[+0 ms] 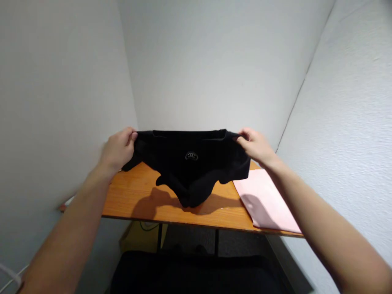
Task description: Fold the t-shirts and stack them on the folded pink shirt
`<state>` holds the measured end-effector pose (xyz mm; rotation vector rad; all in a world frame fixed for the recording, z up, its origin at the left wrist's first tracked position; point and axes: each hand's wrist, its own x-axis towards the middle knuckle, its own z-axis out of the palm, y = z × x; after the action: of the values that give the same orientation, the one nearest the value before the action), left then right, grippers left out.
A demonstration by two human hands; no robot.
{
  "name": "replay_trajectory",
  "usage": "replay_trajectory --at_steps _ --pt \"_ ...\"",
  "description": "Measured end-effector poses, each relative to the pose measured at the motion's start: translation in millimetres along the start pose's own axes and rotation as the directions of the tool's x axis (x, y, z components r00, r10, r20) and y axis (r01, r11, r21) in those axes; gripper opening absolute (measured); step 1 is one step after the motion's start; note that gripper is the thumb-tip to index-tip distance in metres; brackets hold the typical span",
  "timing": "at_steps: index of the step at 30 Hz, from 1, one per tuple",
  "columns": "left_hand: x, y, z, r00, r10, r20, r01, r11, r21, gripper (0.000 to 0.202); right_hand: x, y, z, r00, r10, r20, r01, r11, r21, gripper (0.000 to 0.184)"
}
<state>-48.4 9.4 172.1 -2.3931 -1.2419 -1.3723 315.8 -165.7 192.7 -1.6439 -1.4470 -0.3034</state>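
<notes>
A black T-shirt [196,179] with a small light emblem on its chest hangs stretched between my hands, above the table. Its wide neck opening runs along the top, and the lower part droops in folds. My left hand [120,148] pinches the shirt at its left shoulder. At the opposite shoulder, my right hand [254,145] grips the cloth between thumb and fingers. Both arms are held out straight ahead.
The wooden table [122,200] stands against pale walls on three sides. A flat pink item [269,200] lies at its right end. Beneath the table is a yellowish box [139,241] with a green cord. A white cable shows at lower left.
</notes>
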Motion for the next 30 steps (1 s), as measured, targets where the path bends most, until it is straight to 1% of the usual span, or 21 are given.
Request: replay_trajectory --at_steps 1,3,5,7,10,12,14,16,17,18,19,20,21,22,24,25,26,27,28,29,30 --pt "6.4 9.3 -8.1 0.998 0.028 -0.058 -0.026 0.999 0.037 0.026 5.7 -9.1 -13.8 0.997 -0.034 -0.062 0.032 0.999 -0.035 0.011" --pt "19.5 27.6 -24.7 0.978 0.106 -0.179 -0.082 0.987 0.137 0.029 14.7 -28.0 -40.5 0.977 -0.13 -0.168 0.11 0.986 -0.125 0.014" --pt "32.1 44.1 -41.6 0.954 0.152 -0.259 -0.104 0.976 0.191 0.036 21.6 -45.3 -65.9 0.948 -0.224 -0.226 0.179 0.962 -0.206 0.02" --pt "43.2 58.0 -58.8 0.949 0.129 -0.288 -0.076 0.979 0.189 0.043 27.7 -59.0 -89.0 0.938 -0.264 -0.224 0.217 0.952 -0.214 0.03" --pt "56.2 72.5 -84.5 0.939 0.04 -0.343 0.03 0.98 0.197 0.051 37.7 -73.2 -116.7 0.937 -0.29 -0.196 0.263 0.953 -0.152 0.042" --pt "62.3 76.5 -100.2 0.911 0.054 -0.409 0.052 0.968 0.245 0.057 43.2 -80.9 -129.5 0.91 -0.358 -0.209 0.327 0.93 -0.17 0.044" --pt "65.6 74.6 -112.2 0.864 0.128 -0.488 0.026 0.955 0.297 0.06 43.4 -87.9 -137.4 0.863 -0.437 -0.254 0.376 0.891 -0.255 0.042" --pt "64.7 66.7 -117.7 0.812 0.228 -0.538 -0.024 0.933 0.359 0.062 35.0 -91.5 -140.8 0.831 -0.475 -0.289 0.375 0.863 -0.34 0.037" --pt "62.3 60.7 -117.7 0.785 0.273 -0.557 -0.046 0.921 0.386 0.062 27.6 -90.6 -140.8 0.828 -0.475 -0.297 0.36 0.858 -0.366 0.032" --pt "58.9 53.5 -115.6 0.762 0.313 -0.567 -0.07 0.91 0.408 0.062 19.1 -87.1 -139.8 0.831 -0.463 -0.307 0.341 0.862 -0.375 0.028" --pt "54.8 45.6 -111.7 0.753 0.343 -0.561 -0.095 0.901 0.423 0.062 10.5 -80.8 -137.6 0.839 -0.444 -0.316 0.326 0.873 -0.362 0.025" --pt "50.8 37.2 -106.2 0.757 0.357 -0.546 -0.117 0.897 0.425 0.063 3.4 -71.7 -134.0 0.849 -0.424 -0.316 0.321 0.888 -0.33 0.024" --pt "47.7 28.9 -99.2 0.775 0.359 -0.52 -0.135 0.898 0.42 0.065 -0.8 -60.2 -128.7 0.857 -0.41 -0.313 0.326 0.901 -0.287 0.024" --pt "46.5 21.4 -90.8 0.806 0.356 -0.473 -0.151 0.897 0.416 0.068 -0.9 -47.2 -121.3 0.867 -0.402 -0.294 0.338 0.908 -0.246 0.026" --pt "52.8 10.2 -70.2 0.897 0.323 -0.303 -0.177 0.888 0.425 0.069 13.1 -20.2 -98.8 0.89 -0.402 -0.216 0.362 0.91 -0.202 0.03" --pt "60.7 7.4 -57.9 0.937 0.289 -0.196 -0.181 0.883 0.434 0.067 26.4 -8.2 -83.5 0.904 -0.395 -0.164 0.359 0.909 -0.212 0.032" --pt "71.3 6.7 -44.0 0.964 0.25 -0.091 -0.186 0.878 0.441 0.064 42.4 2.1 -65.4 0.922 -0.371 -0.108 0.336 0.909 -0.247 0.032" --pt "83.3 7.7 -28.4 0.978 0.21 0.004 -0.19 0.876 0.443 0.06 59.1 10.5 -45.1 0.945 -0.322 -0.058 0.291 0.909 -0.299 0.031" --pt "95.3 10.1 -11.2 0.981 0.175 0.081 -0.193 0.877 0.44 0.054 74.5 17.2 -22.9 0.968 -0.251 -0.018 0.226 0.9 -0.372 0.029" --pt "105.2 13.3 7.6 0.979 0.15 0.136 -0.195 0.88 0.433 0.048 86.8 22.4 0.2 0.989 -0.149 0.015 0.139 0.876 -0.461 0.029" --pt "111.4 16.6 27.6 0.976 0.132 0.174 -0.195 0.884 0.425 0.042 94.6 26.6 23.7 0.998 -0.048 0.035 0.059 0.844 -0.534 0.033"
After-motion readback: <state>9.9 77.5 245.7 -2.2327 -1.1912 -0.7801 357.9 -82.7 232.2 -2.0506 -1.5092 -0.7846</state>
